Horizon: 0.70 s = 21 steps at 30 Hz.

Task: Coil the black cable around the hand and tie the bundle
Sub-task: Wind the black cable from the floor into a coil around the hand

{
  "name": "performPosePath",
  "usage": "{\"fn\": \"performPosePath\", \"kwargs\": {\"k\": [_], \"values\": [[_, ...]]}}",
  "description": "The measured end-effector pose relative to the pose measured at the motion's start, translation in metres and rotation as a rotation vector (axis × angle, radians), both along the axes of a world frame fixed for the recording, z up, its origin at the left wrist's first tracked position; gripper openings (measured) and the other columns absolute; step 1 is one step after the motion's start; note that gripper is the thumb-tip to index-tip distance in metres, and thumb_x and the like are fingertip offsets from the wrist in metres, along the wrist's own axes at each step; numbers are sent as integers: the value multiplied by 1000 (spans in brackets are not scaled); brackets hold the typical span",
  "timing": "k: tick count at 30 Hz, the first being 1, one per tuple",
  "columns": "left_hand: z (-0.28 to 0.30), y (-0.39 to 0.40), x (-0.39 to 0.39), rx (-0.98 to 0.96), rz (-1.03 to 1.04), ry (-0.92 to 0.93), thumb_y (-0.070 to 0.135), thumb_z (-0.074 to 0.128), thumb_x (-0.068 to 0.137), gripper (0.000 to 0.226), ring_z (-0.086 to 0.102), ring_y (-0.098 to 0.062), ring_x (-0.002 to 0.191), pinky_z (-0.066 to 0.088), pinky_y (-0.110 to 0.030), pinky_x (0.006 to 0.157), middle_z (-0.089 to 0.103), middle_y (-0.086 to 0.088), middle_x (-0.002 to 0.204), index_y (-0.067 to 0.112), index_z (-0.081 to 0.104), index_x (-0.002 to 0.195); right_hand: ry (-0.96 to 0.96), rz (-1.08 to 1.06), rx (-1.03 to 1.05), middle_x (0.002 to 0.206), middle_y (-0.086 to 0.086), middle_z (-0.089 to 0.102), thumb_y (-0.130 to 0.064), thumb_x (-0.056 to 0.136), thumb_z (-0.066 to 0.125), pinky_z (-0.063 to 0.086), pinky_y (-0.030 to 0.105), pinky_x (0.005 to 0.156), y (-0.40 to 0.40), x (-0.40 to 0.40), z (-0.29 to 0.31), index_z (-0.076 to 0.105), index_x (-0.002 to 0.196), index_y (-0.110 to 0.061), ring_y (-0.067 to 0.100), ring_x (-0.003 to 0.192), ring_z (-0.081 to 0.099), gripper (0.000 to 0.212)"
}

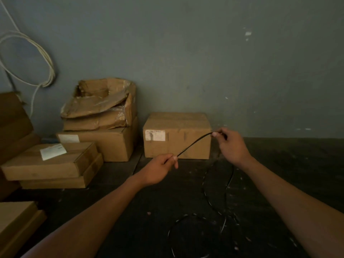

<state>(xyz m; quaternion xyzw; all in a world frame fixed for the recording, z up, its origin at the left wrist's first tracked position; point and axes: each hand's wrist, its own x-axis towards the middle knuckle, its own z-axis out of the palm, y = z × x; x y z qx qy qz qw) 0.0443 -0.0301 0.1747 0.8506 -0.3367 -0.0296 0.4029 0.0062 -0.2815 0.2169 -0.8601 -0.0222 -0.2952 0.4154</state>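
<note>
A thin black cable (193, 143) stretches in the air between my two hands. My left hand (160, 169) pinches its lower end at centre frame. Up and to the right, my right hand (230, 144) pinches the cable between thumb and fingers. From the right hand the cable drops to the dark floor. There it snakes down and forms a loose loop (186, 231) near the bottom of the view. No turns lie around either hand.
A sealed cardboard box (176, 135) stands against the grey wall just behind my hands. More boxes (96, 127), some torn, are stacked at the left. A coil of white cable (28, 58) hangs on the wall at upper left.
</note>
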Motion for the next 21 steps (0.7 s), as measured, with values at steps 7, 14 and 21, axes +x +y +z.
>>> {"fn": "performPosePath", "kwargs": {"k": [7, 14, 21], "values": [[12, -7, -8, -122, -35, 140, 36, 35, 105, 32, 42, 1, 50, 38, -20, 51, 47, 12, 57, 24, 62, 90, 160, 208, -135, 87, -9, 59, -18, 96, 56, 46, 22, 63, 10, -10, 10, 63, 114, -25, 6, 73, 55, 20], [29, -16, -25, -279, -169, 455, 28, 37, 105, 30, 44, -5, 55, 44, -20, 55, 46, 11, 61, 15, 64, 108, 21, 136, -231, 93, -5, 66, -21, 97, 54, 45, 22, 73, 15, -7, 24, 68, 103, -16, 10, 87, 59, 17], [55, -29, -39, -726, -430, 919, 36, 46, 101, 36, 69, -23, 91, 52, -51, 92, 71, -8, 96, 15, 70, 118, -44, 111, -162, 87, 4, 70, -21, 97, 55, 50, 40, 76, 17, -3, 21, 68, 96, -13, 23, 83, 64, 15]]}}
